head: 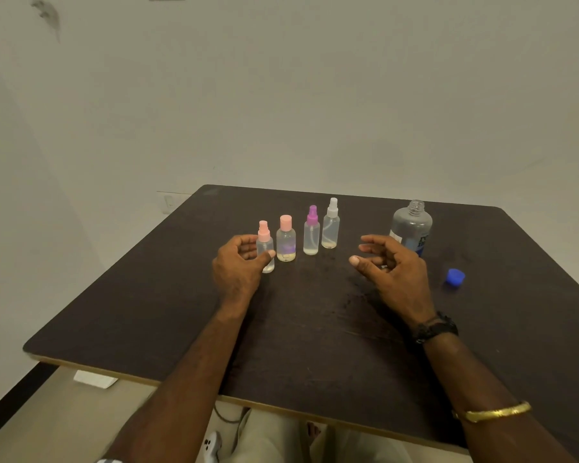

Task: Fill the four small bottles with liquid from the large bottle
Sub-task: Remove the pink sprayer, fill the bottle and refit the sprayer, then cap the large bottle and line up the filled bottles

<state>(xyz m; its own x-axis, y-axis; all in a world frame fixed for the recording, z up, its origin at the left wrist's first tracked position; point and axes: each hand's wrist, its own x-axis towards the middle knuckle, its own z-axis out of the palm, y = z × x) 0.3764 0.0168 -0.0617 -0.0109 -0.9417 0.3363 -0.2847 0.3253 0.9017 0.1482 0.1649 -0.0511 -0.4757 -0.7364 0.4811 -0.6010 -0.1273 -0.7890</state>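
Small bottles (285,242) and large bottle (411,225) stand upright. Left hand (238,265) curls beside one, grip unclear; right hand (395,265) relaxed, empty.

From my feed: table (315,329) dark brown, faintly mottled, with a pale tan edge. I count four clear small bottles:
- first bottle (266,243), pink sprayer
- second bottle (285,240), pink cap
- third bottle (311,233), purple sprayer
- fourth bottle (330,227), white sprayer

Large bottle (411,225) greyish clear, label blue and white. Loose cap (454,278) bright blue. Wristband (437,329) black. Bangle (495,412) gold. Wall (315,95) off-white, grey smudge upper left.
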